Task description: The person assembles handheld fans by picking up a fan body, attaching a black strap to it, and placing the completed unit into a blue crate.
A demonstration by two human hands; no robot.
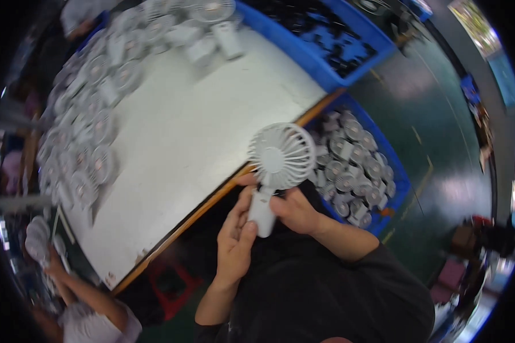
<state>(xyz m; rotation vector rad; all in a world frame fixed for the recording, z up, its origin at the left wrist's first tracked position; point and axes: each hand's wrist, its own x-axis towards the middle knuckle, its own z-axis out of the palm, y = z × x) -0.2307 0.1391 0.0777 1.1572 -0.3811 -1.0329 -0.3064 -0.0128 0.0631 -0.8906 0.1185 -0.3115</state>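
Note:
A white handheld fan (pixel 263 214) with a round slatted grille is held in front of me, close to the table's wooden edge. Around the left side of its handle wrap the fingers and thumb of my left hand (pixel 234 240). My right hand (pixel 296 211) grips the fan at the neck, just under the grille, where a small dark part shows between fingers and handle. Whether that dark part belongs to the fan I cannot tell.
White fans (pixel 97 114) are heaped along the table's (pixel 171 131) far and left sides. A blue bin (pixel 320 71) of black parts sits at the back; another blue bin (pixel 403 186) full of fans is at right. A co-worker (pixel 97 320) at lower left holds a fan. A red stool (pixel 174 291) is below.

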